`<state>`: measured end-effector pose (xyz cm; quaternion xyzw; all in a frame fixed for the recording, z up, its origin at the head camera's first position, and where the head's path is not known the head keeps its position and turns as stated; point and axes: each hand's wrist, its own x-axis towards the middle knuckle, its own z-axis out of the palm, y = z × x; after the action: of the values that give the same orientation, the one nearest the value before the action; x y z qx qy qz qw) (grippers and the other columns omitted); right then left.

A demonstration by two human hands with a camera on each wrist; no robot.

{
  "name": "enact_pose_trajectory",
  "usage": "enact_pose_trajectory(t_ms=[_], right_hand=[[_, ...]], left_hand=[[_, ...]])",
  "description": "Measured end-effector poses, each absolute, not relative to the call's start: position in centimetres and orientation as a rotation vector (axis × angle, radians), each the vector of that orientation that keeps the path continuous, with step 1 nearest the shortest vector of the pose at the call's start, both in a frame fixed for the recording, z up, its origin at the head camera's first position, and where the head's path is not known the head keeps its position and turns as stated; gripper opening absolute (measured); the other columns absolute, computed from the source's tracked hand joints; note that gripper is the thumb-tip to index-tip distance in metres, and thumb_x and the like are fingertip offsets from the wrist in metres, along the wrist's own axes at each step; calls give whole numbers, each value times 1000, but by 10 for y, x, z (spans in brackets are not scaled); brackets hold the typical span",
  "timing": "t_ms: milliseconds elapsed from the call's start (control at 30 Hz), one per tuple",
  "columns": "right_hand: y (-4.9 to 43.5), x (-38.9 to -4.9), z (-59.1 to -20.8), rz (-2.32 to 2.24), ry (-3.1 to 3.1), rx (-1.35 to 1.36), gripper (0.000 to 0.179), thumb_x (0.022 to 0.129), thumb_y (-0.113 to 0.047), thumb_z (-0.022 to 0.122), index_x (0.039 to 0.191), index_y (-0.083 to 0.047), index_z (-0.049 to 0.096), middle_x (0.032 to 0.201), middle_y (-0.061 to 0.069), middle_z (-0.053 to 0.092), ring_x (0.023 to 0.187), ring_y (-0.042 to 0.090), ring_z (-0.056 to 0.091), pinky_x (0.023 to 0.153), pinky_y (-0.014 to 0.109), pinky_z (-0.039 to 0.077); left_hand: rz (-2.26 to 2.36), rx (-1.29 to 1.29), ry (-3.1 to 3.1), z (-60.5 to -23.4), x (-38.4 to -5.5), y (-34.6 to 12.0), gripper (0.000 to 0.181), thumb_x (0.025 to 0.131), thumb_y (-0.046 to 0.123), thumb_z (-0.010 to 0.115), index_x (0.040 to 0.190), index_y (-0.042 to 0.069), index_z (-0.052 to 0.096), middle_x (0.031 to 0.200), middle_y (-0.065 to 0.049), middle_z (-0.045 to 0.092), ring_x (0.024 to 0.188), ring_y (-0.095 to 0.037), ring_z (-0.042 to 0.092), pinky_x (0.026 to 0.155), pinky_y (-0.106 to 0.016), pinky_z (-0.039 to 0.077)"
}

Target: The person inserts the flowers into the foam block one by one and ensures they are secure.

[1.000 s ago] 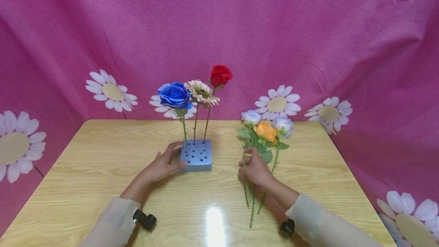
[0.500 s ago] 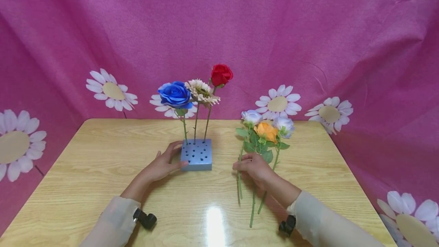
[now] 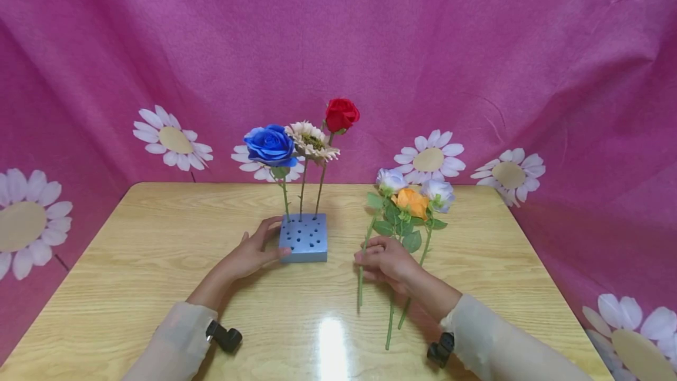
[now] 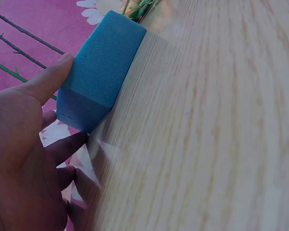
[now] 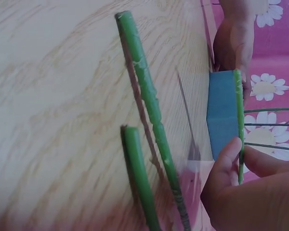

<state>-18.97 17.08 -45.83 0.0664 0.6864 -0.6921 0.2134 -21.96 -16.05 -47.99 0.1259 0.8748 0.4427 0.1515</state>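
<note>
A blue foam block (image 3: 304, 256) with several holes in its top stands on the table. My left hand (image 3: 252, 256) grips its left side, thumb at the front corner and fingers further back. Upright in the block's back row are a blue rose (image 3: 271, 146), a cream daisy-like flower (image 3: 312, 141) and a red rose (image 3: 342, 114). To the right, my right hand (image 3: 390, 260) pinches the green stem (image 5: 239, 96) of a pale lilac flower (image 3: 391, 180) between thumb and fingers, its lower end raised off the table.
An orange flower (image 3: 411, 203) and another pale lilac flower (image 3: 438, 191) lie on the wooden table (image 3: 158, 228) by my right hand, stems toward me. Behind the table hangs a magenta cloth (image 3: 338, 28) printed with white daisies.
The right hand has lifted the lilac flower's stem and moved it left, toward the block; its bloom has shifted slightly right. My left hand stays at the block.
</note>
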Motion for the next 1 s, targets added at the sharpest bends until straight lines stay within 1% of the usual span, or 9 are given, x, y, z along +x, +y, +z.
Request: enact_pose_trajectory(t_ms=[67,233,400,600,767,1000], right_hand=[[170,-190,-458,-1928,1908,185,39,97,2,67,130,13,49,93,6,72,86,17,73,75,30,63],[166,-189,-457,-1955,1917,190,35,96,3,68,125,13,50,91,7,72,87,20,75,75,31,63],[164,-186,-456,-1972,1937,186,31,97,4,66,123,13,52,92,8,74,90,23,76,75,32,64],[161,-184,-453,-1997,1958,184,27,98,5,64,122,12,54,97,13,76,94,28,76,77,34,64],[156,-182,-452,-2037,1955,201,22,97,7,64,116,11,56,101,20,76,92,28,77,76,35,64],[149,-183,-451,-2091,1960,163,19,95,11,63,112,12,55,100,23,75,91,27,76,72,30,63]], left_hand=[[1272,362,2511,-480,-219,-161,87,97,48,69,162,16,20,168,-21,26,158,-39,15,119,-68,-17],[1273,363,2511,-480,-219,-161,88,96,48,70,162,17,20,168,-21,26,158,-40,14,119,-68,-17],[1279,367,2514,-480,-218,-160,89,96,49,70,162,16,20,168,-22,26,157,-42,14,119,-68,-17],[1276,376,2515,-479,-218,-159,88,97,48,69,162,15,19,167,-24,26,157,-42,14,118,-69,-17],[1279,363,2508,-479,-218,-160,87,97,47,69,162,17,20,168,-22,26,158,-40,14,119,-67,-18],[1276,367,2510,-480,-219,-160,87,97,48,69,162,17,20,168,-22,26,158,-40,14,119,-67,-17]])
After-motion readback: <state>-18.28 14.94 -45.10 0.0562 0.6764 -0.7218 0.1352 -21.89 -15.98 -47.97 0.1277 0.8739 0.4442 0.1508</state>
